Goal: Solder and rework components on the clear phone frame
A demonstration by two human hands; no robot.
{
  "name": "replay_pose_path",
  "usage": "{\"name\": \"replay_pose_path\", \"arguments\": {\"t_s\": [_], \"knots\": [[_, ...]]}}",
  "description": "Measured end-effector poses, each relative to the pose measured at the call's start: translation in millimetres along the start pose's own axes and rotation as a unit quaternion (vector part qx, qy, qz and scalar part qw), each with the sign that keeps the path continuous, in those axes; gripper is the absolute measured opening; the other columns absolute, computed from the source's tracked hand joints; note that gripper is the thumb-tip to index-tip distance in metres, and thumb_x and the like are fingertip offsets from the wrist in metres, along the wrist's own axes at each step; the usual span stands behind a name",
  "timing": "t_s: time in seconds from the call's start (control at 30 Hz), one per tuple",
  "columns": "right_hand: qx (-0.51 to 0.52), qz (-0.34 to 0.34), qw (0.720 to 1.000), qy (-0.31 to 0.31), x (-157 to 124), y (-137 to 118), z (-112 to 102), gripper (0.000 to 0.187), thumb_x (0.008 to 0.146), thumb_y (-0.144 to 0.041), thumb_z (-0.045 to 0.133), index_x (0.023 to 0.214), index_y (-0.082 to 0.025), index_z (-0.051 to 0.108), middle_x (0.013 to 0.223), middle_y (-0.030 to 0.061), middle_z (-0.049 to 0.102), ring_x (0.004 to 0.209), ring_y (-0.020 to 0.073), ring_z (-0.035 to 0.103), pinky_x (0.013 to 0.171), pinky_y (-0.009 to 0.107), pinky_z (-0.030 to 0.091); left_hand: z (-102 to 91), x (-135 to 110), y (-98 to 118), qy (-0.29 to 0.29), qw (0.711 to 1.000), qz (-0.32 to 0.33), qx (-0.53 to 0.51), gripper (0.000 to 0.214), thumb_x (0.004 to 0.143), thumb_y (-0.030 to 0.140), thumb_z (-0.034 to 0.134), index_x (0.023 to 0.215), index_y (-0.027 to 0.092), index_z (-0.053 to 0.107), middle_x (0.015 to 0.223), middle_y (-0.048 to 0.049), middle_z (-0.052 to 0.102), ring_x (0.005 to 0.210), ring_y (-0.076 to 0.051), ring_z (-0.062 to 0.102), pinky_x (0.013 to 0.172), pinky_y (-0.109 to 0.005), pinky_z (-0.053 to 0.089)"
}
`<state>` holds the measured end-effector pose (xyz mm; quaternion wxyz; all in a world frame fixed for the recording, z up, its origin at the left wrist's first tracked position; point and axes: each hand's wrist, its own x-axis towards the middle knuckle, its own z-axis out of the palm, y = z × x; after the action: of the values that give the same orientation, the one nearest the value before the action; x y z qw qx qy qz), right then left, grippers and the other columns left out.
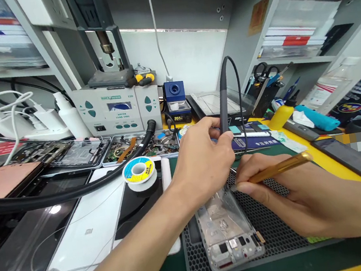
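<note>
My left hand (pixel 203 154) is closed around the dark grey handle of a soldering iron (pixel 224 102), whose cable loops from its top. Pinched in my right hand (pixel 286 187) is a slim gold-handled tool (pixel 278 167); its working end is too small to identify. Both hands meet over the upper part of an opened phone frame (pixel 226 228), where my left hand hides part of it. The frame lies on a dark honeycomb mat (pixel 277 216), its bare metal and small parts facing up.
A solder spool (pixel 139 174) rests on phone panels at left, beneath a thick black hose (pixel 57 197). Behind are a hot-air station (pixel 118 106), a parts tray (pixel 141 146) and a blue iron stand (pixel 174 93). Bottles (pixel 329 86) stand at right, near a dark phone (pixel 357 163).
</note>
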<state>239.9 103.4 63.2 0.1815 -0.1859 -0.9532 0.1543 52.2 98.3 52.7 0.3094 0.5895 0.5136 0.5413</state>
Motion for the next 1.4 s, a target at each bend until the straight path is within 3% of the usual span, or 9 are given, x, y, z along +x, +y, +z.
{"name": "replay_pose_path", "arguments": {"t_s": [0.17,0.53,0.67,1.07,1.27,1.4], "knots": [[0.003,0.024,0.999,0.033,1.7,2.3,-1.1,0.010,0.107,-0.020,0.055,0.100,-0.024,0.062,0.087,-0.0005,0.069,0.076,0.0162,0.068,0.070,0.029,0.053,-1.0,-0.6,2.2,-0.007,1.000,0.002,-0.004,0.007,0.093,0.016,0.067,0.097,0.020,0.071,0.088,-0.0054,0.076,0.084,-0.021,0.071,0.064,-0.029,0.053],[-0.011,0.015,1.000,-0.001,0.5,1.8,1.4,0.011,0.108,-0.019,0.052,0.104,-0.022,0.062,0.091,0.0009,0.074,0.079,0.0191,0.073,0.072,0.032,0.055,-1.9,-0.6,4.9,-0.020,1.000,0.003,-0.011,0.008,0.094,0.014,0.064,0.095,0.020,0.069,0.093,-0.0051,0.077,0.085,-0.020,0.070,0.070,-0.030,0.054],[-0.023,0.009,0.999,0.027,-0.7,2.7,1.4,0.011,0.108,-0.017,0.052,0.106,-0.023,0.061,0.093,0.0018,0.074,0.081,0.0195,0.073,0.072,0.031,0.056,-2.2,-0.6,6.2,-0.021,1.000,-0.004,-0.011,0.007,0.094,0.014,0.064,0.094,0.020,0.068,0.093,-0.0045,0.077,0.082,-0.019,0.070,0.069,-0.030,0.053],[-0.017,0.001,0.999,0.034,0.9,2.9,4.4,0.012,0.106,-0.014,0.054,0.104,-0.024,0.061,0.092,-0.0012,0.074,0.078,0.0163,0.073,0.073,0.028,0.056,0.0,-1.9,6.4,-0.009,1.000,-0.018,-0.013,0.008,0.093,0.015,0.066,0.098,0.021,0.068,0.094,-0.0039,0.076,0.087,-0.021,0.070,0.072,-0.031,0.052],[-0.024,0.004,1.000,0.014,1.9,0.4,5.0,0.011,0.107,-0.016,0.053,0.107,-0.023,0.062,0.092,0.0015,0.076,0.081,0.0213,0.077,0.068,0.032,0.058,0.5,-1.8,7.2,-0.007,0.999,-0.026,-0.019,0.007,0.093,0.016,0.067,0.097,0.022,0.067,0.095,-0.0021,0.074,0.083,-0.019,0.067,0.071,-0.031,0.050],[-0.028,0.006,0.999,0.032,3.0,-0.3,4.0,0.014,0.105,-0.013,0.053,0.102,-0.024,0.061,0.091,0.0026,0.076,0.081,0.0215,0.077,0.069,0.032,0.059,1.2,-2.0,8.4,-0.007,0.999,-0.036,-0.028,0.008,0.093,0.016,0.068,0.097,0.023,0.066,0.091,0.0005,0.072,0.080,-0.018,0.066,0.070,-0.031,0.049]]}}
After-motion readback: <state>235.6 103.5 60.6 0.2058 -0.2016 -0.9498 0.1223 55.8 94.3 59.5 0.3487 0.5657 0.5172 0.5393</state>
